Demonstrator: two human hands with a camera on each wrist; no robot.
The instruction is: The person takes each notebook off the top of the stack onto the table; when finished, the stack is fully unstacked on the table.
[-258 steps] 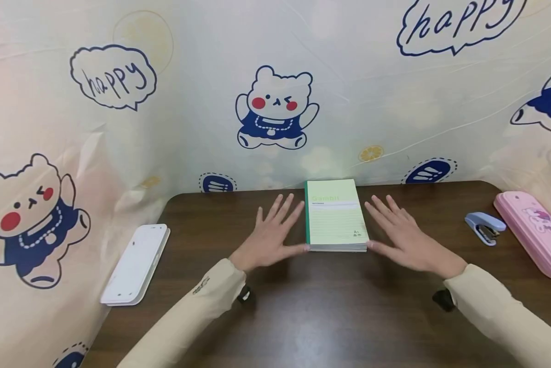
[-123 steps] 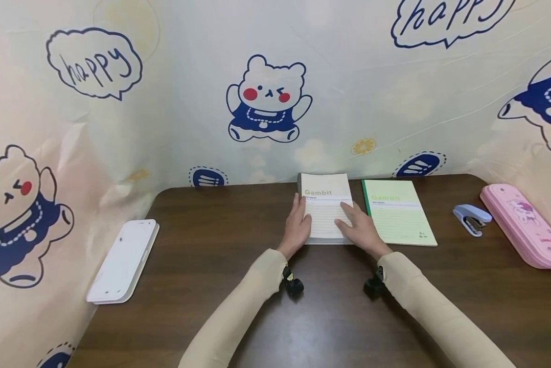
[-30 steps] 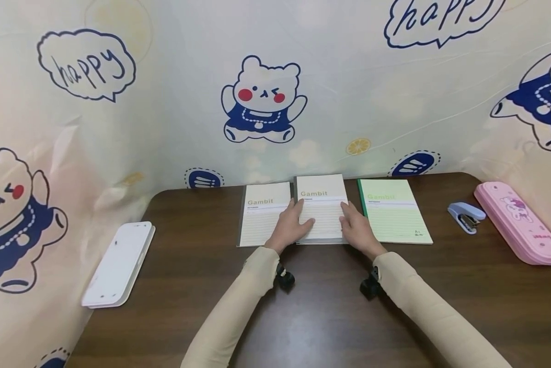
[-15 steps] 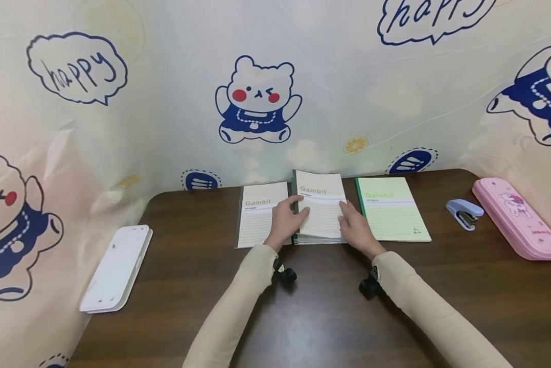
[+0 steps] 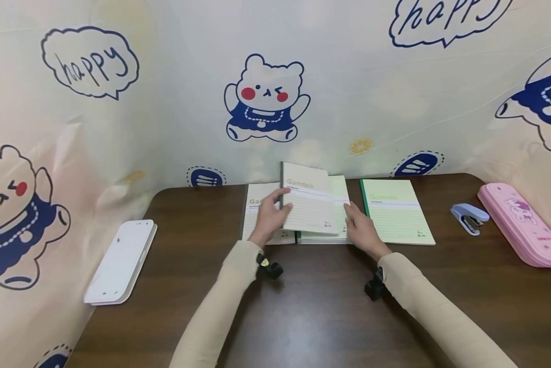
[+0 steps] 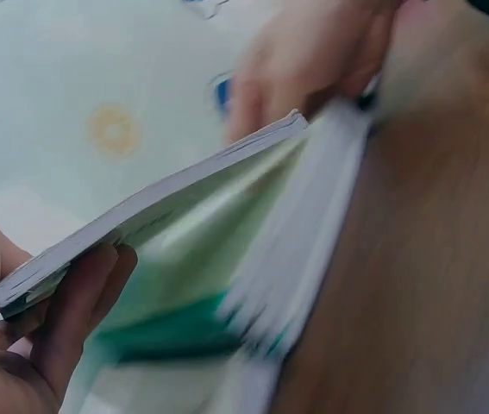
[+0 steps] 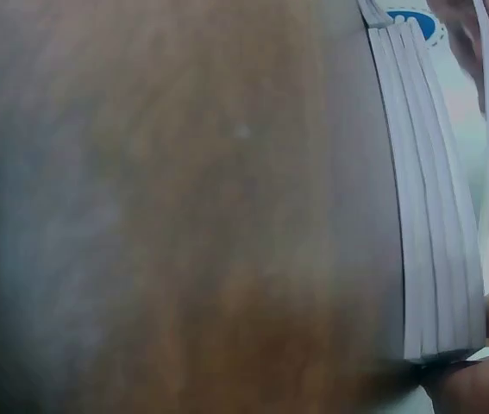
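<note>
My left hand (image 5: 272,215) grips the left edge of a pale grey "Gambit" notebook (image 5: 308,203) and holds it tilted above a short stack of notebooks (image 5: 341,204) with a green cover on top. In the left wrist view my fingers (image 6: 76,323) curl under that notebook (image 6: 158,203), thumb on top, with the stack (image 6: 313,250) blurred below. My right hand (image 5: 359,226) rests with straight fingers on the stack's right edge. The right wrist view shows the stack's page edges (image 7: 434,216) on the brown table (image 7: 184,216). Another grey notebook (image 5: 252,212) lies left of the stack, a green one (image 5: 395,210) lies to its right.
A blue stapler (image 5: 469,217) and a pink pencil case (image 5: 519,225) lie at the table's right end. A white case (image 5: 119,263) sits near the left edge. A bear-printed cloth (image 5: 266,97) hangs right behind the table (image 5: 321,317).
My left hand has lifted the top grey notebook off the stack and carried it up and left, uncovering a green cover. My right hand stayed on the stack's right edge.
</note>
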